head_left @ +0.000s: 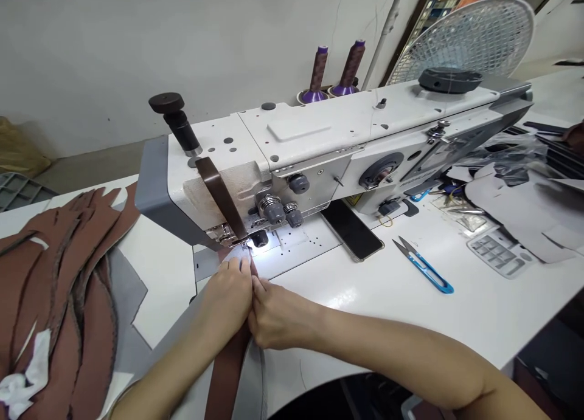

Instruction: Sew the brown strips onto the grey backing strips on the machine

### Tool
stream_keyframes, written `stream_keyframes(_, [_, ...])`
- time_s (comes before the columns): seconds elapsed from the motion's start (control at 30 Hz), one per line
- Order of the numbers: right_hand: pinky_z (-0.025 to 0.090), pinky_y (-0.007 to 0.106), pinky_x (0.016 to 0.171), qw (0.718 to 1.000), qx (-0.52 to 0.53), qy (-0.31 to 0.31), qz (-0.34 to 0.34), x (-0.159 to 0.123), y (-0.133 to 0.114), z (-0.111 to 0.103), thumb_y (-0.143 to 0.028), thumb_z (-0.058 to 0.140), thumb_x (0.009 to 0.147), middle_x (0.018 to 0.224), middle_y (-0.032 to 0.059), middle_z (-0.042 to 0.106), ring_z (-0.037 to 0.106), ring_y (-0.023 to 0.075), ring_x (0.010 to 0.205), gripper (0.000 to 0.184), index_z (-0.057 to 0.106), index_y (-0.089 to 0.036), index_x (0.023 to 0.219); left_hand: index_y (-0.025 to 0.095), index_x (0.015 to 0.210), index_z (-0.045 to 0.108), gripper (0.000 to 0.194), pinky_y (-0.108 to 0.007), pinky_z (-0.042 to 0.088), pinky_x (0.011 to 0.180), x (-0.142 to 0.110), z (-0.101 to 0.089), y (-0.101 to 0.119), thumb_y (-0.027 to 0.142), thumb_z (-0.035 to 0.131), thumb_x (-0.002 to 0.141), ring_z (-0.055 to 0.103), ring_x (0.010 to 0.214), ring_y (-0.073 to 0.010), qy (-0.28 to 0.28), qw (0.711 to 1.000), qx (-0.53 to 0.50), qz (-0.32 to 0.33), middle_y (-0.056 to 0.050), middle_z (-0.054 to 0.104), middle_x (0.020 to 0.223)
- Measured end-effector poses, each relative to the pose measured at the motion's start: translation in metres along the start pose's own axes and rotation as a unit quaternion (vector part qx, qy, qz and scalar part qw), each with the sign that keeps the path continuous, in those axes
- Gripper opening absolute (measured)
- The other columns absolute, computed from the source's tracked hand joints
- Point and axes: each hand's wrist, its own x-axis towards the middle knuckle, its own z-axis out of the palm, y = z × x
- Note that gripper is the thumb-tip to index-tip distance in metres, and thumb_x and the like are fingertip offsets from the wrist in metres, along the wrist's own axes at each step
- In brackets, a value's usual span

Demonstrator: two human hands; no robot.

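Observation:
A brown strip of material (pixel 227 371) and a grey strip (pixel 252 380) run together up to the lit needle area of a white sewing machine (pixel 310 128). My left hand (pixel 232 286) is closed over the grey material just in front of the presser foot, its fingers bent and close together. Touching it on the right, my right hand (pixel 279 313) grips the edge of the layered strips, thumb and fingers pressed together. A dark brown tape (pixel 221 195) slants down the machine head to the needle. The palms hide part of the strips.
Brown cut pieces (pixel 59 280) are heaped at the left. A black phone (pixel 353 228) and blue-handled thread snips (pixel 424 267) lie on the right. Pale cut sheets (pixel 524 207) are further right. Two thread cones (pixel 349 67) and a white fan (pixel 469 40) stand behind.

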Motion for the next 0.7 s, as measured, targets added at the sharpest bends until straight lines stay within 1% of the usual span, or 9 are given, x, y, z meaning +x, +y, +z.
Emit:
stream_keyframes(0.1, [0.051,0.053,0.075,0.999,-0.036,0.013,0.014,0.001,0.004,0.004,-0.007,0.055,0.081,0.081,0.0237,0.070,0.067,0.0352,0.078,0.014,0.068,-0.002,0.083,0.011,0.116,0.059,0.034,-0.034,0.046,0.087,0.002,-0.005,-0.001,0.007,0.036,0.092,0.057,0.099,-0.0240,-0.006,1.000,0.003,0.003,-0.012,0.060,0.104])
stream_keyframes(0.2, [0.050,0.051,0.074,0.998,-0.052,0.022,0.021,0.001,0.004,0.004,-0.009,0.054,0.082,0.083,0.0219,0.071,0.067,0.0344,0.079,0.017,0.070,-0.004,0.083,0.011,0.121,0.057,0.036,-0.035,0.047,0.086,-0.001,-0.006,-0.003,0.008,0.037,0.092,0.057,0.100,-0.0254,-0.017,1.000,0.000,0.000,-0.012,0.060,0.106])
stream_keyframes(0.3, [0.049,0.052,0.072,0.998,-0.047,0.022,0.020,0.000,0.001,0.004,-0.010,0.054,0.080,0.082,0.0212,0.071,0.067,0.0353,0.078,0.017,0.071,-0.005,0.082,0.011,0.121,0.058,0.036,-0.037,0.049,0.083,-0.007,-0.007,-0.003,0.009,0.037,0.093,0.058,0.098,-0.0263,-0.033,0.999,-0.004,0.001,-0.013,0.060,0.106])
stream_keyframes(0.43, [0.048,0.054,0.074,0.998,-0.048,0.026,0.021,0.000,-0.001,0.006,-0.009,0.054,0.079,0.085,0.0257,0.070,0.067,0.0377,0.081,0.019,0.070,-0.002,0.086,0.008,0.125,0.057,0.039,-0.037,0.048,0.085,-0.010,-0.010,0.000,0.007,0.036,0.092,0.058,0.098,-0.0260,-0.042,0.999,-0.012,0.020,-0.014,0.061,0.104])
stream_keyframes(0.57, [0.047,0.054,0.076,0.998,-0.051,0.040,0.025,0.001,0.003,0.008,-0.008,0.055,0.080,0.091,0.0303,0.068,0.067,0.0387,0.085,0.020,0.070,0.002,0.089,0.006,0.125,0.058,0.040,-0.039,0.048,0.087,-0.010,-0.014,0.000,0.006,0.034,0.093,0.058,0.099,-0.0274,-0.052,0.998,-0.017,0.020,-0.016,0.061,0.107])
stream_keyframes(0.7, [0.047,0.054,0.075,0.999,-0.039,0.027,0.014,0.002,0.004,0.005,-0.009,0.056,0.079,0.086,0.0276,0.069,0.067,0.0370,0.080,0.019,0.070,0.001,0.087,0.006,0.125,0.058,0.040,-0.039,0.048,0.087,-0.008,-0.013,-0.001,0.006,0.035,0.092,0.058,0.100,-0.0283,-0.046,0.998,-0.022,0.022,-0.016,0.061,0.106])
